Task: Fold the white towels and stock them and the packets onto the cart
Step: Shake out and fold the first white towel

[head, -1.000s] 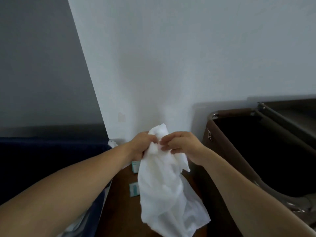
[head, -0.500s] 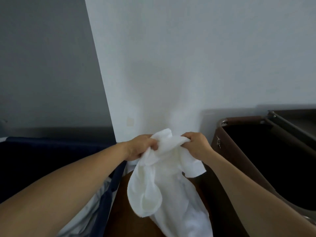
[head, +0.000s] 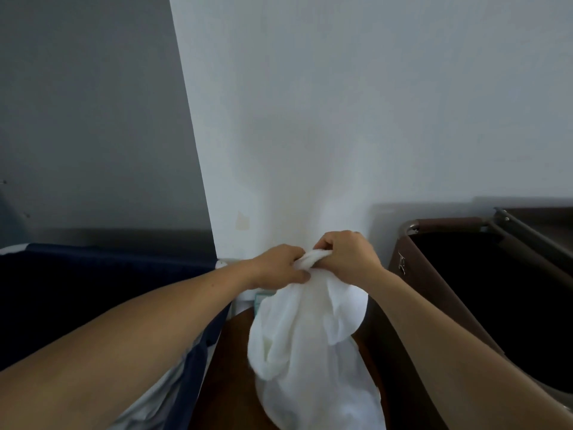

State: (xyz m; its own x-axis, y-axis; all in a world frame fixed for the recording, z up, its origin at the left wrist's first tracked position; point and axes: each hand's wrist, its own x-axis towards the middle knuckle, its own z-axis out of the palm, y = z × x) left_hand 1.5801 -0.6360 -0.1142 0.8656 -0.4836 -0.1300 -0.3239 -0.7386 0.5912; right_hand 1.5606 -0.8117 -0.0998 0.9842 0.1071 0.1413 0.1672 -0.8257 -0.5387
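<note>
One towel (head: 310, 352), left hand (head: 279, 266), right hand (head: 348, 256)

1. The white wall (head: 310, 119) stands close ahead of my left hand (head: 280, 268) and right hand (head: 347, 256); forward is blocked.
2. To the left, the navy bin (head: 108, 249) lies along my left forearm and bars a low sideways move.
3. To the right, the brown bin (head: 446, 223) walls off that side; its dark mouth is open from above.
4. Between the bins, the towel (head: 310, 352) hanging from both hands covers most of the narrow brown counter (head: 226, 367); a teal packet (head: 263, 301) lies at its far end.
5. Above my hands the air is open.
</note>
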